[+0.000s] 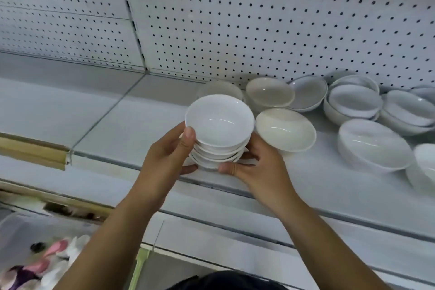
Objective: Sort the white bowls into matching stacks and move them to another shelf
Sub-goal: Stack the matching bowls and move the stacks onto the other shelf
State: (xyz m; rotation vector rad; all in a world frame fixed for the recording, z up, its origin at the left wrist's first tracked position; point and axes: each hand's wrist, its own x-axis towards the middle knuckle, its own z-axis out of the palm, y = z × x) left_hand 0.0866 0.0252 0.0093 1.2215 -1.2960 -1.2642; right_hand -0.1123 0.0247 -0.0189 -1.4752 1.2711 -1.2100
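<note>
Head camera, the only view I have, looks down on a white shelf (pixel 113 113) backed by a perforated panel (pixel 235 19). Both my hands are clamped on one stack of small white bowls (pixel 219 122), which sits between them over the front part of the shelf. I cannot tell whether its base rests on the shelf or hangs just clear.

My left hand (pixel 164 160) curls round the stack's left side, with the thumb laid up against the top bowl's rim. My right hand (pixel 256 167) grips the right side low down, with the thumb lying across the lowest bowl.

Just right of the stack a cream bowl (pixel 286 129) lies tilted on the shelf, close behind my right hand. Two more cream-toned bowls (pixel 269 94) stand behind it near the panel. Further right are wider white bowls (pixel 355 101), some nested, all tipped toward me.

At lower left a blurred clear bin (pixel 21 231) holds pink and white things that I cannot make out.
</note>
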